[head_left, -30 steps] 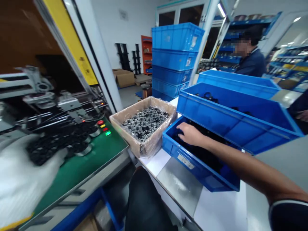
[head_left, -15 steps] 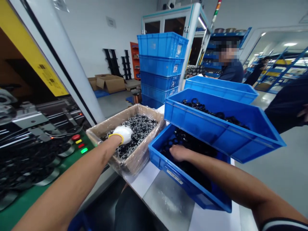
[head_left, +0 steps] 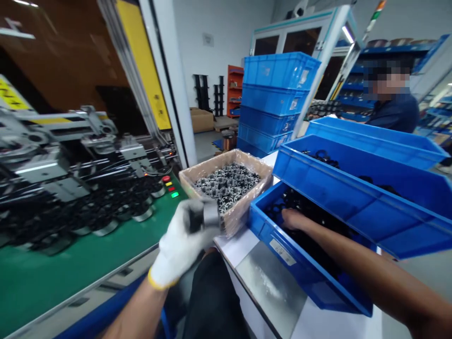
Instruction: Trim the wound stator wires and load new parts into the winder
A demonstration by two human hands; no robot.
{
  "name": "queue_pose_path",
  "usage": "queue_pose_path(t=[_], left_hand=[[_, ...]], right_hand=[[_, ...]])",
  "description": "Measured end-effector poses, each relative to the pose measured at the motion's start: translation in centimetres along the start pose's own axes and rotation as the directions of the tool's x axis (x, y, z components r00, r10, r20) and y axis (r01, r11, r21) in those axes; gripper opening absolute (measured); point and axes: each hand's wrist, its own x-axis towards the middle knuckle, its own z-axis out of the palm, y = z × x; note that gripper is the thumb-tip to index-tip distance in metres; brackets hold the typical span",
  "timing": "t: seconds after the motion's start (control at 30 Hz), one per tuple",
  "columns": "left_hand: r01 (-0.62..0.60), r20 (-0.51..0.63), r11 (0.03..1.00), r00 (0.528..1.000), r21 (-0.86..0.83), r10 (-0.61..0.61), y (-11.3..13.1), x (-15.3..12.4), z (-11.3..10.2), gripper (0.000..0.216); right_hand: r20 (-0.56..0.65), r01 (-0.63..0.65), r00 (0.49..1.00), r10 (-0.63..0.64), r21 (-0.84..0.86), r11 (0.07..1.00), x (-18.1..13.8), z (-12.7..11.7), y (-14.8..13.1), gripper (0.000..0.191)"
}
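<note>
One metallic part [head_left: 212,214], blurred, held in gloved left hand [head_left: 179,241]

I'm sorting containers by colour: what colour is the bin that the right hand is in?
The bin is blue; it shows best in the head view.

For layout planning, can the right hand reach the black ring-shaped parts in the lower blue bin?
Probably yes: the right hand is inside the lower bin, beside black parts; the upper bin leaves the near side open.
</note>
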Motion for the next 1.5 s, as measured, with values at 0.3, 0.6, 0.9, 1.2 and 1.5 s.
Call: queue_pose_path(t=[0.3, 0.6, 0.9, 1.2, 1.5], left_hand=[[0.316, 0.158, 0.719, 0.947, -0.62, -0.279, -3.8, -10.3, -4.7, 0.073], [0.479, 0.4, 0.165, 0.843, -0.862, -0.36, -2.1, -9.2, -0.5, 0.066], [0.313, 0.211, 0.756, 0.949, -0.575, -0.233, -1.7, -9.1, 2.1, 0.085], [0.104, 0.083, 0.838, 0.994, -0.535, -0.071, -2.8, -9.0, 1.6, 0.075], [0.202, 0.134, 0.832, 0.979, -0.517, -0.154, -1.9, -8.6, 0.7, 0.081]], right_hand=[[-0.337, 0.049, 0.94, -0.042, 0.013, 0.999, -4.7, -5.3, -1.2, 0.012], [-0.933, 0.979, -0.068, -0.354, -0.13, 0.155, -13.9, -2.9, -9.4, 0.022], [-0.921, 0.947, -0.203, -0.333, -0.271, 0.171, -13.3, 0.5, -10.9, 0.018], [-0.802, 0.8, -0.355, -0.48, -0.527, 0.287, -12.4, 0.5, -10.7, 0.03], [-0.848, 0.854, -0.324, -0.419, -0.453, 0.257, -12.6, 0.7, -11.0, 0.024]])
